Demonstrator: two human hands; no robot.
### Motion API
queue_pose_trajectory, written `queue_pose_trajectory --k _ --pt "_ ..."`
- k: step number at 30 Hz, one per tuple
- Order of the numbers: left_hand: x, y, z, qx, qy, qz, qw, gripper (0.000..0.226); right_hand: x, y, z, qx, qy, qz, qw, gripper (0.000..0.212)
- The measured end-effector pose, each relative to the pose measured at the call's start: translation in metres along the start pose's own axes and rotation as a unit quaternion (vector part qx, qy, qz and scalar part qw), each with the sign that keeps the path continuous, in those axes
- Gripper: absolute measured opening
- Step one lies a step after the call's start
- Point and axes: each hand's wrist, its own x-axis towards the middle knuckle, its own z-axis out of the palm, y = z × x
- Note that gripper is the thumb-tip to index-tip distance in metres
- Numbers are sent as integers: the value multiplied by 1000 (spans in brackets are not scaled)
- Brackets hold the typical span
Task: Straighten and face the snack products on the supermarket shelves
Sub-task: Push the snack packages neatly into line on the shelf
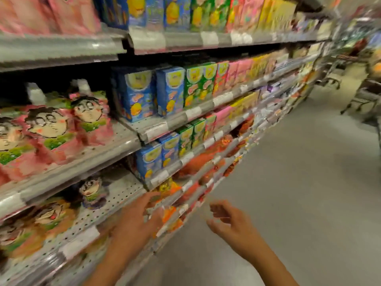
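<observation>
The light is bright and even, with white glare on the shelf edge (pixel 99 46). The whole picture is blurred and blocky, lines bend at the edges, and the far aisle floor (pixel 309 162) is smeared.

Grey metal shelves (pixel 132 139) with perforated decks are seen running down the left side of the aisle, with white price tags (pixel 192 113) fixed along their front rails. On the upper left deck, pink cartoon-face snack bags (pixel 49 131) are stood in a row. Just beside them, on the next bay, blue boxes (pixel 138 96) and green boxes (pixel 194 85) are lined up, followed by pink and yellow boxes farther along. On the deck below, a small purple cartoon-face bag (pixel 92 193) is stood alone near orange-toned bags (pixel 41 223). The lower packs are too blurred to be made out. A grey floor (pixel 299 182) is seen on the right.
</observation>
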Motion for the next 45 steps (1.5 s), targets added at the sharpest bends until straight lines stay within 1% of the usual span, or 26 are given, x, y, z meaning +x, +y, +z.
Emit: queue_pose_trajectory --k 2,4,7,10,12,15,17,19,23,26,29,32,34,36,38,41,43,45 --pt "17 12 23 -4 -13 -22 1000 25 -3 29 -34 -26 12 8 1000 40" --pt "33 22 47 -5 -5 -38 999 33 -4 52 -63 -26 34 21 999 50" --pt "59 38 78 0 -18 -56 998 26 6 72 -100 -11 60 39 997 49" --pt "92 46 102 29 -40 -66 997 30 28 91 -127 5 66 58 996 45" --pt "119 52 115 56 -53 -61 995 31 46 100 -140 10 71 66 995 48" --pt "167 64 138 85 -58 -46 994 31 80 114 -160 4 71 78 994 51" --pt "201 69 155 91 -60 -35 993 32 107 126 -174 -8 57 87 995 49" --pt "237 70 173 103 -54 -23 993 37 136 134 -189 -27 40 92 995 47" --pt "307 74 209 114 -88 -25 989 44 195 142 -230 -95 6 104 990 58" --pt "349 80 233 141 -117 -16 983 52 237 152 -258 -116 17 106 987 66" --pt "385 84 251 148 -142 -6 979 60 275 168 -281 -116 32 111 987 69" --pt "411 96 265 153 -133 1 979 59 309 179 -299 -115 -1 106 988 84" --pt "428 104 275 169 -118 11 979 59 337 190 -312 -114 -20 95 989 88" --pt "442 106 286 164 -105 0 981 57 369 205 -326 -104 -36 76 991 86" --pt "453 111 296 146 -81 -21 986 54 402 216 -335 -99 -69 45 992 75" --pt "465 132 316 124 -12 -60 990 49 448 225 -358 -79 -120 -11 990 65" --pt "467 143 334 130 22 -83 988 53 478 232 -376 -79 -172 -51 981 65" --pt "465 149 353 139 25 -100 985 62 503 239 -391 -83 -205 -77 972 69"
